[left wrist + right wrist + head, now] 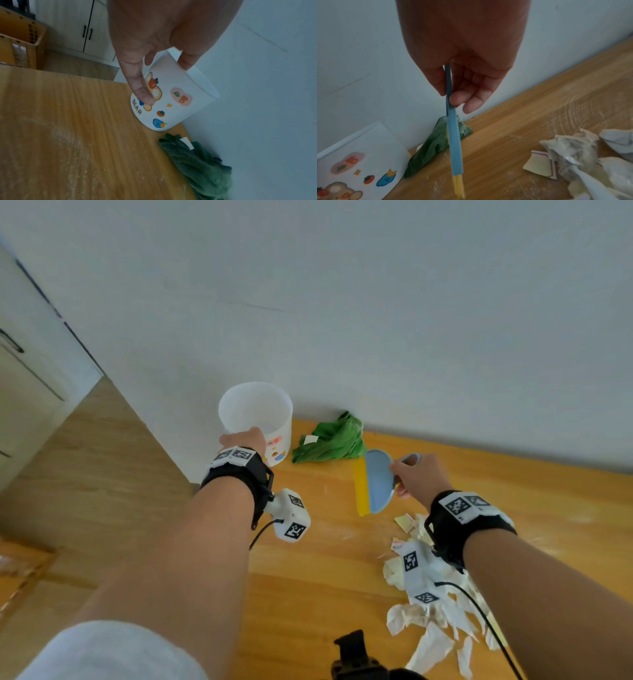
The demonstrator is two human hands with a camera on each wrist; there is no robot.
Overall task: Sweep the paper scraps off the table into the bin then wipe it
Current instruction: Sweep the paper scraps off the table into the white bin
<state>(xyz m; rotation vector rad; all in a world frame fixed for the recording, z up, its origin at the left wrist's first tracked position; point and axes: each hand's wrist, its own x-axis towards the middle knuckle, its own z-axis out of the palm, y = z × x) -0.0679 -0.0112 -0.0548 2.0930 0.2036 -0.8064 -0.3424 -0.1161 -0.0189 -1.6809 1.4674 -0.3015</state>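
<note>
Left hand grips bin rim at desk corner. Right hand pinches brush handle (bristles down). Paper scraps heaped near right wrist: drag toward bin with low, short strokes.

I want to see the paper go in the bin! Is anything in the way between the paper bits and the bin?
Not really. The paper scraps lie near the right hand, which holds the blue brush. The table between them and the white bin, gripped by the left hand, looks bare. The green cloth sits off by the wall.
</note>
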